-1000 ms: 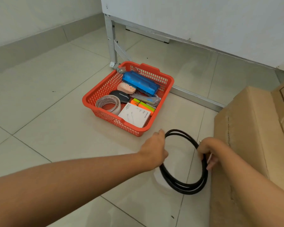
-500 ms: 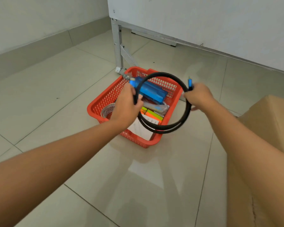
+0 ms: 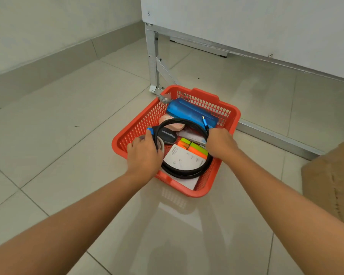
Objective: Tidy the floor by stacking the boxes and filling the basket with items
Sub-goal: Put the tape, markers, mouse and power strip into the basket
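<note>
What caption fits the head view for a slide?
Both hands, left hand and right hand, lower a coiled black cable into the orange basket.

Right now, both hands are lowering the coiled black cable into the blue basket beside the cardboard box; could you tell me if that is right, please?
Not quite: the basket is red, not blue, as the head view shows. The rest holds: the left hand and right hand grip the coiled black cable in it, with the cardboard box off to the right.

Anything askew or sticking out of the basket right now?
Nothing spilled or damaged. The coiled black cable, held by the left hand and right hand, sits atop the items inside the orange basket.
</note>
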A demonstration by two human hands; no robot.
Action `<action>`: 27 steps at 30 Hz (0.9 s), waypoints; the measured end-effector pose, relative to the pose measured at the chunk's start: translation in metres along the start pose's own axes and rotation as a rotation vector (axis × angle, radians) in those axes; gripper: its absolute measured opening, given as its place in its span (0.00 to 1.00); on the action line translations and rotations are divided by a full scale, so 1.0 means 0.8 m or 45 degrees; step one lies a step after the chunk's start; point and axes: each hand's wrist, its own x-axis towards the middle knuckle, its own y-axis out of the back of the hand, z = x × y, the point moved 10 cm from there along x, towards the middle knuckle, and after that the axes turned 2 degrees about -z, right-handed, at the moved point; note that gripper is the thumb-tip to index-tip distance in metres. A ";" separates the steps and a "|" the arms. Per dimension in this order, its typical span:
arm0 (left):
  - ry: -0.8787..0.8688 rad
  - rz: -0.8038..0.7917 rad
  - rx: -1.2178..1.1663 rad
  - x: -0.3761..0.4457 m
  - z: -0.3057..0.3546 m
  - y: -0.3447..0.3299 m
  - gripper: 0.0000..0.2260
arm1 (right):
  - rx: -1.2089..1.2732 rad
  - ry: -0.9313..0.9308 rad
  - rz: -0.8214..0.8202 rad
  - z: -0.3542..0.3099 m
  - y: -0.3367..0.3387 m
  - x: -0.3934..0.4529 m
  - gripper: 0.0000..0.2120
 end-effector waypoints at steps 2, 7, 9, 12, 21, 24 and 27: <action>0.017 0.010 0.144 0.002 -0.001 -0.003 0.25 | -0.109 0.142 0.149 -0.005 -0.004 -0.017 0.20; 0.154 0.019 0.187 -0.005 -0.016 0.000 0.27 | 0.162 -0.026 0.164 0.029 -0.014 -0.034 0.33; 0.316 -0.023 0.015 -0.009 -0.029 -0.002 0.30 | 0.300 -0.071 0.091 0.038 -0.019 -0.042 0.34; 0.393 -0.070 -0.141 -0.018 -0.033 -0.008 0.31 | 0.436 -0.085 0.026 0.044 -0.020 -0.054 0.33; 0.299 -0.173 -0.072 -0.055 0.011 -0.035 0.27 | 0.396 -0.191 0.058 0.095 -0.012 -0.096 0.35; 0.250 -0.216 -0.070 -0.067 0.032 -0.044 0.27 | 0.430 -0.226 0.073 0.119 -0.012 -0.106 0.36; 0.218 -0.251 -0.072 -0.075 0.053 -0.052 0.27 | 0.500 -0.261 0.095 0.142 -0.010 -0.113 0.37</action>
